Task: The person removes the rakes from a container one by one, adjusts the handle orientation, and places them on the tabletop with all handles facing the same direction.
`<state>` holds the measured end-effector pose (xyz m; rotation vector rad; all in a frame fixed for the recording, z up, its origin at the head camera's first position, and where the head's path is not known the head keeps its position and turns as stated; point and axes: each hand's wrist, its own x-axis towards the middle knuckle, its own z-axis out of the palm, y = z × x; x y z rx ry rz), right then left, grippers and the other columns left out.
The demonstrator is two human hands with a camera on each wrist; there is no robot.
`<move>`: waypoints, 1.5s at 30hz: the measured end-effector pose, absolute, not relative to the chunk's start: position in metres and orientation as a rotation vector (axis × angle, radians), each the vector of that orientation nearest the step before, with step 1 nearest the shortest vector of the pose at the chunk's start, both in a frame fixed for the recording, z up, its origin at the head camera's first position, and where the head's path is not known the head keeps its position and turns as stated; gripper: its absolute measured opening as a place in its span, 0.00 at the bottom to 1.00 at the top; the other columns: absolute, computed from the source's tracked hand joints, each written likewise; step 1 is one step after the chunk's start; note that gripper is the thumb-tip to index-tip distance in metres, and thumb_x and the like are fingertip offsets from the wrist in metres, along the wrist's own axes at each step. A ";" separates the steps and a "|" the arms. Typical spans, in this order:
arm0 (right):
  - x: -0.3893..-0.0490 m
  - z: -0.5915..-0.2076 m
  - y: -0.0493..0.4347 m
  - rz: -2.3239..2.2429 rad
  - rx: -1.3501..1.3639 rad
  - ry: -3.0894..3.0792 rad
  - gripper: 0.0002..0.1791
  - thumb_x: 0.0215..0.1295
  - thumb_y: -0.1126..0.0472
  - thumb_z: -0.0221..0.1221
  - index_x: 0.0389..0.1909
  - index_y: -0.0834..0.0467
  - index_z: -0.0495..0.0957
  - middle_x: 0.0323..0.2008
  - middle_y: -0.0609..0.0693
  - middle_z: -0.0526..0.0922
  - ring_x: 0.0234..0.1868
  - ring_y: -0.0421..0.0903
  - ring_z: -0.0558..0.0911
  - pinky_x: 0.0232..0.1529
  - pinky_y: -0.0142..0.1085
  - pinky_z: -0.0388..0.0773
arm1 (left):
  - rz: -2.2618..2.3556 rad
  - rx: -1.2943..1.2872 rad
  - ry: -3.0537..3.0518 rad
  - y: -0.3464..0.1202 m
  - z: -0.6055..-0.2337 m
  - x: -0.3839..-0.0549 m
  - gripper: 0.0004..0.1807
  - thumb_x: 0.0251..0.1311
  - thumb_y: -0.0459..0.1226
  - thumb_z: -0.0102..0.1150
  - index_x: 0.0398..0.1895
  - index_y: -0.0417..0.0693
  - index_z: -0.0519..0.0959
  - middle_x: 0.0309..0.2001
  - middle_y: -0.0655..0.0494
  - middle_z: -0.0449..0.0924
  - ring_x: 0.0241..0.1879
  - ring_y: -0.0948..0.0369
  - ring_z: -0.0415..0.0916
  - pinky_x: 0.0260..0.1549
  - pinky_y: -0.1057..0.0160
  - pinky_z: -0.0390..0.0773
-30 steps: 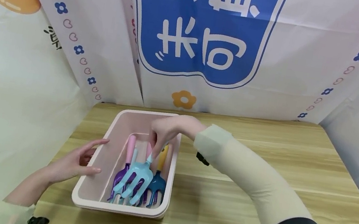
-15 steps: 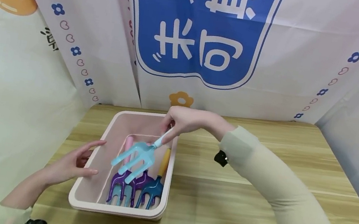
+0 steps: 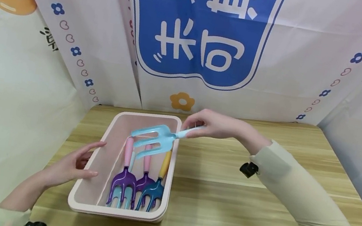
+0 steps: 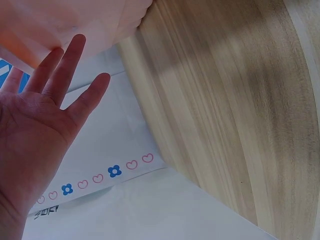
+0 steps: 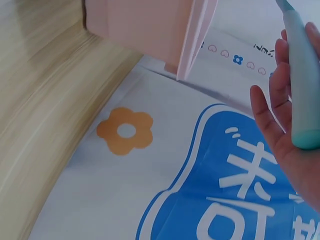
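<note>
In the head view my right hand [image 3: 210, 124] pinches the pale handle of a light blue garden hand fork [image 3: 165, 137], its tines pointing left above the pink plastic bin [image 3: 115, 212]. The right wrist view shows that fork's handle [image 5: 303, 75] lying along the fingers. My left hand [image 3: 67, 164] is at the bin's left rim, thumb and fingertips against it. Its fingers look extended in the left wrist view. Inside the bin lie two purple forks with pink handles, one at left [image 3: 125, 179], a dark blue fork [image 3: 155, 190] with a yellow handle, and another light blue fork [image 3: 132, 160], partly covered.
The bin stands on the left part of a wood-grain table [image 3: 240, 209]. A white printed cloth [image 3: 301, 69] with a blue panel rises behind the table, and more cloth hangs at both sides.
My right hand has lifted the light blue fork up from the other forks and carried it right, its tines turning to point left. The left hand stays at the rim.
</note>
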<state>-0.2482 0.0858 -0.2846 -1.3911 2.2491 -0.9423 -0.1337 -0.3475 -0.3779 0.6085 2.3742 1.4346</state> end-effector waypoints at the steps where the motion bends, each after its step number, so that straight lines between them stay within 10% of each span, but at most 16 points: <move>1: -0.247 -0.286 0.090 -0.954 -1.386 2.252 0.09 0.67 0.57 0.61 0.43 0.55 0.82 0.29 0.47 0.78 0.32 0.48 0.73 0.35 0.36 0.71 | 1.436 0.613 2.373 -0.348 -0.378 -0.134 0.43 0.61 0.27 0.61 0.75 0.37 0.47 0.56 0.19 0.67 0.46 0.58 0.80 0.36 0.55 0.83; 15: -0.237 -0.309 0.148 -1.106 -1.208 2.355 0.11 0.70 0.59 0.58 0.50 0.57 0.78 0.41 0.48 0.80 0.39 0.48 0.75 0.39 0.39 0.74 | 1.437 0.621 2.378 -0.347 -0.378 -0.134 0.43 0.61 0.27 0.61 0.75 0.38 0.48 0.56 0.19 0.67 0.46 0.57 0.80 0.35 0.54 0.83; 35: -0.236 -0.397 0.181 -1.458 -0.818 2.402 0.16 0.72 0.65 0.54 0.58 0.61 0.72 0.33 0.54 0.77 0.31 0.50 0.78 0.25 0.51 0.81 | 1.432 0.598 2.382 -0.345 -0.376 -0.131 0.44 0.61 0.27 0.61 0.75 0.39 0.47 0.56 0.19 0.67 0.45 0.57 0.80 0.36 0.55 0.83; 45: -0.246 -0.434 0.176 -1.638 -0.569 2.359 0.17 0.72 0.68 0.53 0.59 0.64 0.68 0.35 0.61 0.76 0.37 0.67 0.77 0.26 0.57 0.80 | 1.443 0.606 2.373 -0.346 -0.378 -0.132 0.43 0.61 0.27 0.61 0.75 0.41 0.48 0.56 0.19 0.66 0.45 0.57 0.80 0.36 0.55 0.83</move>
